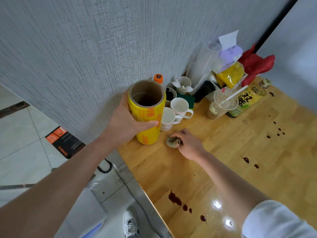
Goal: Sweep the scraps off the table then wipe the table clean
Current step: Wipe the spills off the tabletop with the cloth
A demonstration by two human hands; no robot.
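Observation:
My left hand grips a tall yellow roll of cling film with a cardboard core, standing upright near the wooden table's left edge. Just right of the roll, my right hand holds a crumpled grey-brown wad against the tabletop. Dark red-brown spots lie near the front edge. More spots dot the right side, and two more drops sit mid-table.
Three white mugs stand behind the roll by the textured wall. Further back are an iced drink cup with a straw, a green tea bottle, a tissue pack, yellow bags and a red cloth. A shoe shows on the tiled floor.

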